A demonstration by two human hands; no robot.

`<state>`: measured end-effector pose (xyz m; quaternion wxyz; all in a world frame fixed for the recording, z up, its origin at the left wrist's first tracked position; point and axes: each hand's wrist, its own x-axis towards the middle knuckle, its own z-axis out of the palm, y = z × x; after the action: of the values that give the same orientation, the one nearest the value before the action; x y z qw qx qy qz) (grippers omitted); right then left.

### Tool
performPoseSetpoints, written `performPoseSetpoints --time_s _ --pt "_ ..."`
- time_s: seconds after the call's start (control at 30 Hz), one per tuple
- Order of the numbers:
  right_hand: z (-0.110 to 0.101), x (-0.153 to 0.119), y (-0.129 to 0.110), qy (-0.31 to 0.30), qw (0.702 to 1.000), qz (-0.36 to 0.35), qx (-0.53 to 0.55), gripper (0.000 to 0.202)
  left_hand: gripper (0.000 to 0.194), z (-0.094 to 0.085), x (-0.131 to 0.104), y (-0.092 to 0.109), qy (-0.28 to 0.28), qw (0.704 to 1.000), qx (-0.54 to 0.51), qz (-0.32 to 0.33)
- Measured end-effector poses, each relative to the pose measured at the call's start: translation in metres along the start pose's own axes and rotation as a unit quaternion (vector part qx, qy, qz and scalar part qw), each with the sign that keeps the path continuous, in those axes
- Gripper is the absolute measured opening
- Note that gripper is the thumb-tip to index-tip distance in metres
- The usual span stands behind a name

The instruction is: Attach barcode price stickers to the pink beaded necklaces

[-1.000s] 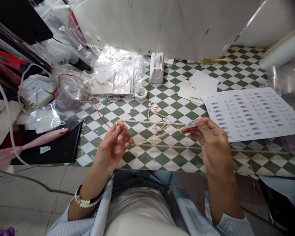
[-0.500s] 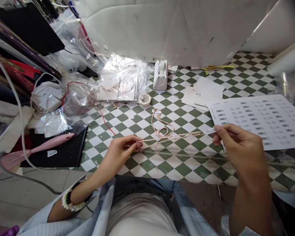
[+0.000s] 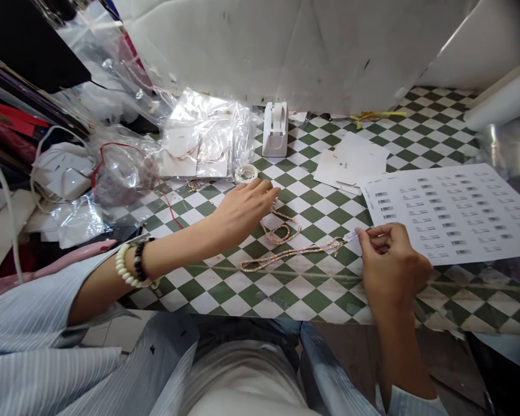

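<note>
A beaded necklace (image 3: 286, 252) lies doubled on the checkered table, its gold clasp end toward the right. Between the thumb and finger of my right hand (image 3: 387, 251) is the small white printed label (image 3: 351, 236) at that clasp end. My left hand (image 3: 249, 202) is over the upper end of a second beaded necklace (image 3: 281, 232), which lies coiled behind the first. Its bent fingers cover that necklace's label end, and the thumb and fingertips are hidden, so I cannot tell whether they grip it.
A sheet of barcode labels (image 3: 455, 214) lies by my right hand, with white cards (image 3: 355, 159) behind it. At the back are a white tape dispenser (image 3: 275, 130), a tape roll (image 3: 245, 173) and bagged jewellery cards (image 3: 199, 150). Plastic bags (image 3: 121, 164) crowd the left side.
My left hand has let go of the first necklace's looped end and moved up and right to the second one. The first necklace now rests slack, its label still in my right hand.
</note>
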<state>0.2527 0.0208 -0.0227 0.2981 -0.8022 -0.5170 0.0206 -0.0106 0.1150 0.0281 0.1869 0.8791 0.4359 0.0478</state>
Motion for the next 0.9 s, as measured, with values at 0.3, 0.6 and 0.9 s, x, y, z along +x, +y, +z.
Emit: performPoseSetpoints --time_s 0.3,0.6,0.9 --pt "-0.016 -0.001 -0.007 0.056 0.979 0.013 0.193 0.022 0.025 0.000 0.017 -0.019 -0.017 0.995 -0.097 -0.021" --pt "-0.033 -0.001 -0.057 -0.059 0.936 -0.054 0.343 0.022 0.028 -0.036 0.014 0.010 -0.096 0.957 -0.274 0.014" --pt "-0.012 0.011 -0.068 -0.366 0.766 -0.002 0.529 0.027 0.017 -0.037 0.008 0.030 -0.168 0.819 -0.547 0.042"
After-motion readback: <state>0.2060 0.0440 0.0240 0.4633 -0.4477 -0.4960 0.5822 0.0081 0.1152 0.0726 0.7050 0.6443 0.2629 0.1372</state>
